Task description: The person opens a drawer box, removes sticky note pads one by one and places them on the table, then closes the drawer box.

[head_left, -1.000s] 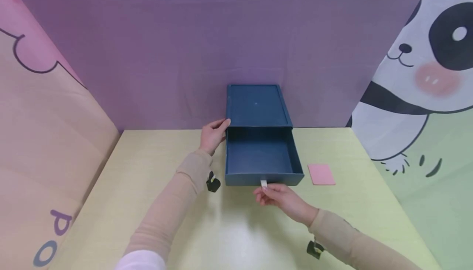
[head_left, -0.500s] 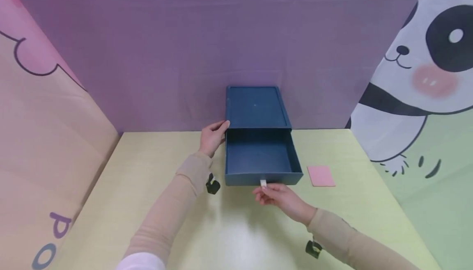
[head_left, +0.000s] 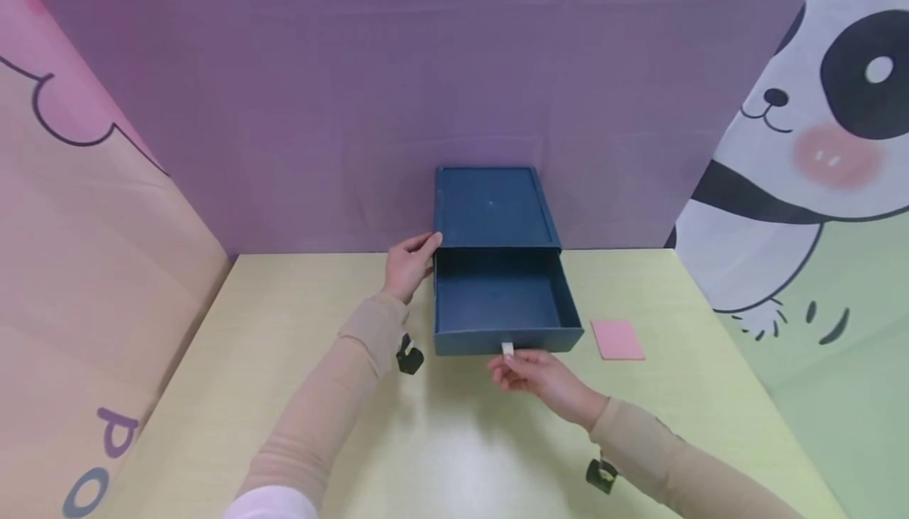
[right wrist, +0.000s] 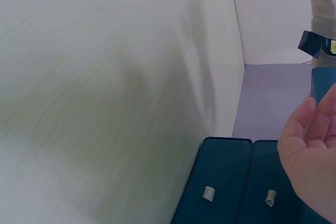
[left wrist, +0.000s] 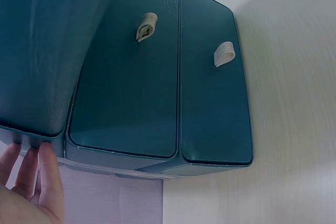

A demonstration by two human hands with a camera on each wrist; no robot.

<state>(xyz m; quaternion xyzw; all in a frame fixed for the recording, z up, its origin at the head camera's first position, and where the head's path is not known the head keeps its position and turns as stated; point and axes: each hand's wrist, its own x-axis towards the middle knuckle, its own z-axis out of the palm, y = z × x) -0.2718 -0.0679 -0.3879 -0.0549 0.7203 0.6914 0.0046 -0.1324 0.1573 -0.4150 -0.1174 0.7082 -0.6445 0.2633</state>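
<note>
A dark blue drawer cabinet point(head_left: 493, 207) stands against the back wall, its top drawer point(head_left: 497, 302) pulled well out, nothing visible inside. My left hand point(head_left: 410, 265) rests with its fingers against the cabinet's left side near the top front corner; the left wrist view shows the hand point(left wrist: 37, 187) touching that side with extended fingers. My right hand point(head_left: 543, 381) pinches the small white pull tab point(head_left: 507, 349) at the middle of the drawer's front. Two lower drawers point(left wrist: 126, 77) with looped tabs are closed. In the right wrist view, the hand point(right wrist: 312, 156) partly covers the blue drawer.
A pink square point(head_left: 618, 339) lies on the pale table point(head_left: 284, 330) right of the drawer. A purple backdrop point(head_left: 319, 109) rises behind the cabinet. Printed panels flank the table, the right one with a panda point(head_left: 753, 251).
The pulled-out drawer's front and my right hand have shifted very slightly upward in the head view. My left hand stays at the cabinet's side.
</note>
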